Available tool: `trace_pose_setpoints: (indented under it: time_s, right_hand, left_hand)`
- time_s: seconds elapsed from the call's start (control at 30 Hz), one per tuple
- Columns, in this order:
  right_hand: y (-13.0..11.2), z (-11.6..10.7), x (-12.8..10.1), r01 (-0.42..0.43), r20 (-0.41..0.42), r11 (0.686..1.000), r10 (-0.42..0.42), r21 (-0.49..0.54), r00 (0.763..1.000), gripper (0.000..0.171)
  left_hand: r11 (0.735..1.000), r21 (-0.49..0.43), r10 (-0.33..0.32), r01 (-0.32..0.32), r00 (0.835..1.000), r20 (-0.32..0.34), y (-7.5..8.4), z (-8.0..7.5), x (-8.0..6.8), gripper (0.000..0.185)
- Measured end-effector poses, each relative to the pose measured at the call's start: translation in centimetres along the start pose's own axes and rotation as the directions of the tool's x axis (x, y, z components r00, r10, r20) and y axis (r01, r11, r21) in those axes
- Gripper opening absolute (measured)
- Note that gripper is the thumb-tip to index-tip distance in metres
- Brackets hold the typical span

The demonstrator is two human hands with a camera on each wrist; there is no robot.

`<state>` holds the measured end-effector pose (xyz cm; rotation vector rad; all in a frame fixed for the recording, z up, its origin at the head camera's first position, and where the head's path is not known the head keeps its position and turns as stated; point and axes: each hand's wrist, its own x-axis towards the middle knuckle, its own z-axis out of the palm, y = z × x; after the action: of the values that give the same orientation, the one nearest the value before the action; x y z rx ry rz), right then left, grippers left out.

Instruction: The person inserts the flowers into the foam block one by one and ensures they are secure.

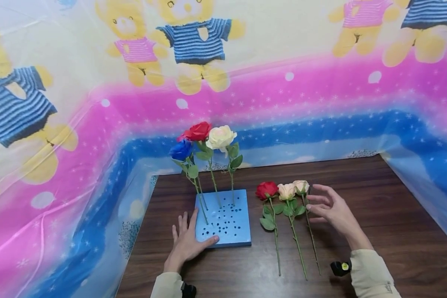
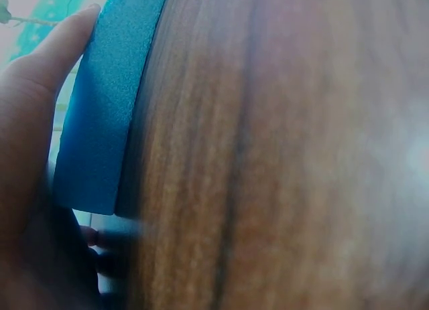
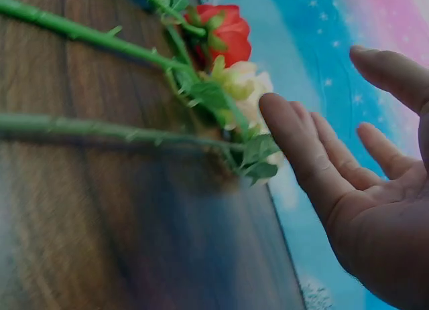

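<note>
While the square blue foam block (image 1: 226, 221) near the table's (image 1: 376, 215) left edge is steadied by the flat, open left hand (image 1: 186, 242), the cream rose (image 1: 301, 187) lying beside it is being reached for by the open, empty right hand (image 1: 333, 211), so a pinch on its stem seems called for next

A square blue foam block (image 1: 225, 221), its top pierced with many small holes, lies flat on the wooden table. Three roses stand upright in its far half: a blue rose (image 1: 181, 150), a red rose (image 1: 197, 131) and a cream rose (image 1: 220, 137), each on a thin green leafy stem. Just to the right of the block three more roses lie side by side on the table, blooms pointing away: a red one (image 1: 266, 189), a peach one (image 1: 286, 191) and a pale cream one (image 1: 301, 186).
</note>
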<state>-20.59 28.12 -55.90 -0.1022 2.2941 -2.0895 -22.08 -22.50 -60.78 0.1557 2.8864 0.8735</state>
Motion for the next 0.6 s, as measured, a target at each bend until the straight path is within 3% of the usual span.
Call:
trace_pose_setpoints:
  time_s: [0.3,0.6]
  right_hand:
    - [1.7,-0.8,-0.9,-0.115,0.038,0.993,0.116,-0.016,0.993,0.089]
    - [2.8,-1.0,-1.4,-0.24,0.068,0.97,0.242,-0.039,0.968,0.094]
  left_hand:
    - [1.0,0.002,0.002,-0.002,1.0,0.001,0.1,0.0,0.0,0.13]
    - [1.0,0.001,0.004,-0.004,1.0,-0.01,0.1,0.0,0.1,0.131]
